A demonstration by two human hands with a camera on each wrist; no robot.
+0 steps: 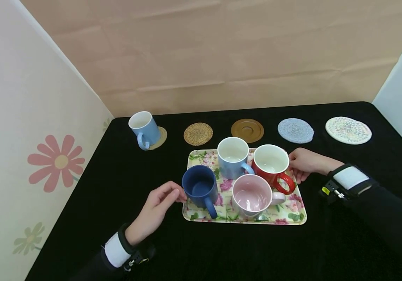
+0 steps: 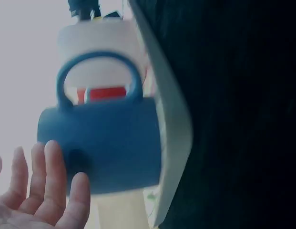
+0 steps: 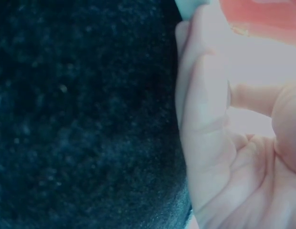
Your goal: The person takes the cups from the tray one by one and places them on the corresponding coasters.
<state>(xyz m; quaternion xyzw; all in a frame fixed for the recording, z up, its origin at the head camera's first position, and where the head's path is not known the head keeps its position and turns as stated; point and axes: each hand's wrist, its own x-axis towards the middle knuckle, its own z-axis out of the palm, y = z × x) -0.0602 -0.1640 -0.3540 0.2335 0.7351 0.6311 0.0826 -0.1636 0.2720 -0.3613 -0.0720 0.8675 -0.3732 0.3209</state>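
A flowered tray (image 1: 229,219) carries a dark blue mug (image 1: 201,183), a light blue mug (image 1: 231,162), a red mug (image 1: 267,171) with a white inside, and a mug with a pink inside (image 1: 251,195). My left hand (image 1: 160,207) is at the tray's left edge, its loosely bent fingers close beside the dark blue mug. In the left wrist view, those fingers overlap the side of this mug (image 2: 114,143). At the tray's right edge, near the red mug, my right hand (image 1: 311,162) has its fingertips against the rim. Its fingers (image 3: 205,105) look nearly straight in the right wrist view.
Another light blue mug (image 1: 144,127) stands on a tan coaster (image 1: 163,136) at the back left. Along the back lie a woven coaster (image 1: 198,134), a brown one (image 1: 247,130), a pale blue one (image 1: 295,130) and a speckled white one (image 1: 348,130). Black cloth (image 1: 239,253) covers the table.
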